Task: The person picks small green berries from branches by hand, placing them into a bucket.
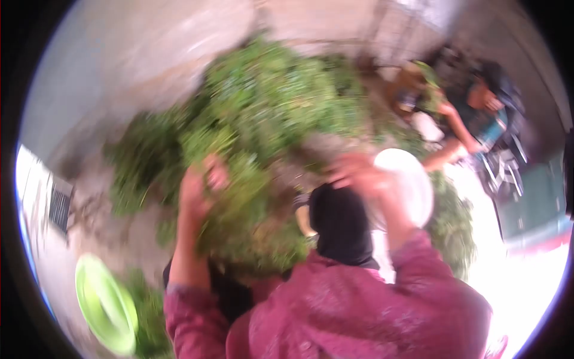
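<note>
My left hand (pixel 203 182) is closed, with feathery leafy greens (pixel 218 142) at its fingers; motion blur hides the exact grip. A large heap of the same greens (pixel 269 90) lies in front of both hands on the floor. Fingers apart, my right hand (pixel 359 173) is above my black-covered knee (pixel 341 224) and holds nothing that I can see. A round white container (pixel 406 185), smeared by motion, is just beside and behind the right hand's wrist.
A light green plastic basin (pixel 104 305) stands at lower left, with more greens beside it. Another person's arm (pixel 457 128) reaches in at the right, near a small white object (pixel 427 127). A wall (pixel 149 48) rises behind the heap.
</note>
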Demonstrator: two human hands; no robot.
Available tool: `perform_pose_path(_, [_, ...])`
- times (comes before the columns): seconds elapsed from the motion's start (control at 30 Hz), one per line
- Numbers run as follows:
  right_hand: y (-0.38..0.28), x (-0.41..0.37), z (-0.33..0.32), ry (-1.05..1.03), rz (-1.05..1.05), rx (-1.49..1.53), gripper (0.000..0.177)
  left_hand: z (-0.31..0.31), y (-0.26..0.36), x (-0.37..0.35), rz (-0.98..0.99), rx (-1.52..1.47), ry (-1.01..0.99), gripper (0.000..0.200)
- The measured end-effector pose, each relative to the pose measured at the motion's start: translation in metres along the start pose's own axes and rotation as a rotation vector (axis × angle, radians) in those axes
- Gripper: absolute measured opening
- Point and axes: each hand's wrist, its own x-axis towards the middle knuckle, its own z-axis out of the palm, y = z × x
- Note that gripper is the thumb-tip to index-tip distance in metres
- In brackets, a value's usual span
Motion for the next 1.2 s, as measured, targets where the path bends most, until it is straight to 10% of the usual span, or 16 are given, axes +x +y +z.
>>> perform_pose_path(0.07, [0.005, 0.026, 0.056, -0.242, 0.070, 0.126, 0.045, -0.014, -0.015, 0.005, 0.136, 0.185, -0.005, 0.019])
perform_pose_path(0.13, [-0.013, 0.040, 0.114, -0.155, 0.377, 0.014, 0.059, -0.006, -0.023, 0.007, 0.132, 0.139, -0.009, 0.021])
perform_pose_path(0.27, [0.016, 0.053, 0.147, 0.159, 0.264, 0.497, 0.044, 0.029, -0.041, 0.009, 0.001, 0.196, -0.079, 0.024])
perform_pose_path(0.67, [0.015, -0.032, 0.051, 0.683, 0.007, -0.327, 0.019, 0.048, -0.185, 0.081, -0.441, -0.061, -0.192, 0.014])
perform_pose_path(0.8, [0.007, -0.026, 0.016, 0.809, -0.238, -0.578, 0.021, 0.068, -0.167, 0.083, -0.599, 0.279, 0.341, 0.040])
perform_pose_path(0.87, [0.036, -0.008, 0.002, 0.836, -0.168, -0.585, 0.021, 0.079, -0.159, 0.076, -0.115, 0.808, -0.220, 0.041])
perform_pose_path(0.9, [0.042, -0.004, 0.001, 0.872, -0.101, -0.563, 0.021, 0.061, -0.163, 0.093, -0.445, 0.220, 0.009, 0.043])
perform_pose_path(1.03, [0.066, 0.012, -0.001, 0.842, -0.077, -0.639, 0.017, 0.126, -0.134, 0.078, -0.139, 0.787, 0.325, 0.044])
perform_pose_path(1.2, [0.064, 0.019, 0.004, 0.842, 0.065, -0.694, 0.014, 0.137, -0.137, 0.066, 0.230, 1.195, -0.050, 0.031])
